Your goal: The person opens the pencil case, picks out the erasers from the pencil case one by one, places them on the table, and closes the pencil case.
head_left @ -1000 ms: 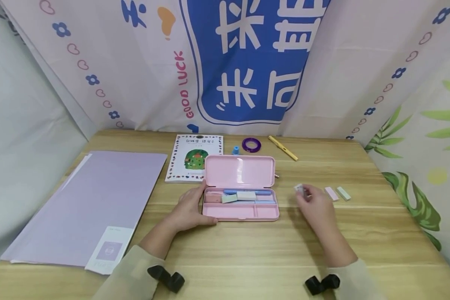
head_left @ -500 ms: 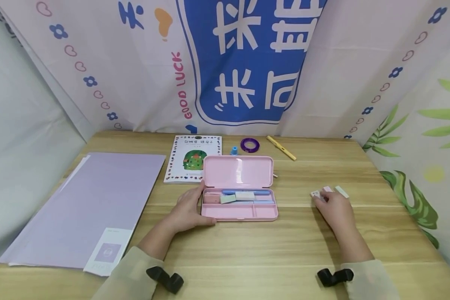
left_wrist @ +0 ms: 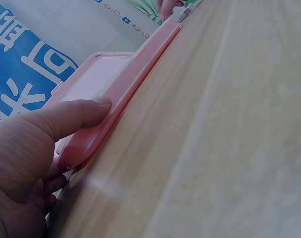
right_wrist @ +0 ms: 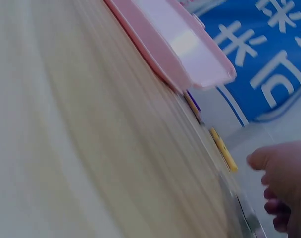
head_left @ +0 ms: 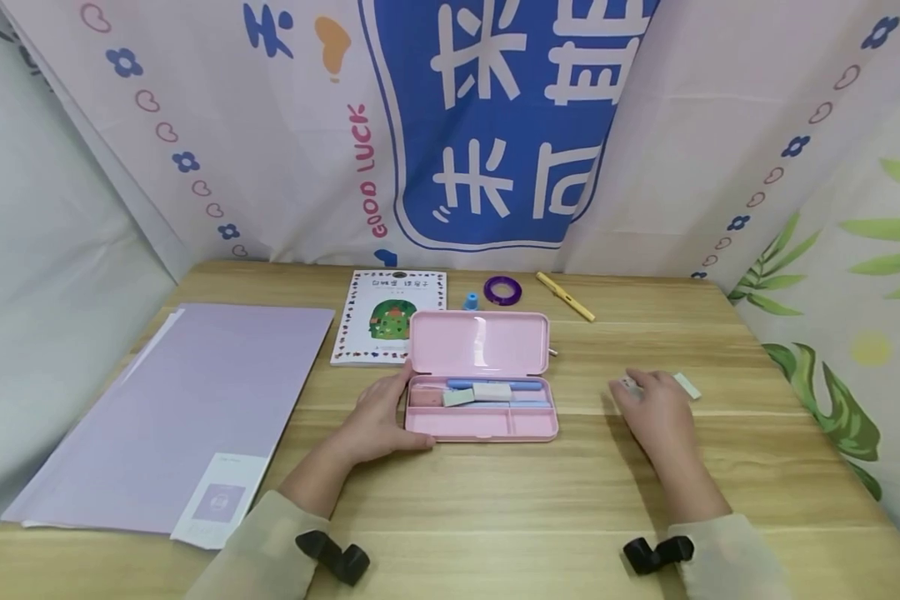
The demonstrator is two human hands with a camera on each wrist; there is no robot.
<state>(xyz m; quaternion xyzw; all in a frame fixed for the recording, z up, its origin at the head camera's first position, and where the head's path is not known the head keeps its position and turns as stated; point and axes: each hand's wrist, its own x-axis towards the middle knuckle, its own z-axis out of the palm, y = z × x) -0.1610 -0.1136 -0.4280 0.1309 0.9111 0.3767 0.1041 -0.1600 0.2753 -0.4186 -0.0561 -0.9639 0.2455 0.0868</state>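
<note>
An open pink pencil case (head_left: 482, 426) lies at mid table with blue pens (head_left: 527, 386) and a white eraser (head_left: 492, 392) in its back section. My left hand (head_left: 375, 417) grips the case's left end, thumb along the front wall, as the left wrist view also shows. To the right, my right hand (head_left: 658, 417) is low over the table with a small whitish eraser (head_left: 629, 383) between thumb and index finger. Just past its knuckles lies a pale green and white eraser (head_left: 687, 385). The pink eraser seen earlier is hidden by the hand.
A large lilac folder (head_left: 187, 400) with a white label card (head_left: 220, 500) covers the left side. Behind the case are a picture book (head_left: 390, 312), a small blue item (head_left: 471, 301), a purple tape roll (head_left: 502, 291) and a yellow pen (head_left: 566, 297).
My right hand went right with the whitish eraser to the other erasers, then drew back slightly left, covering the pink one. My left hand has stayed on the case.
</note>
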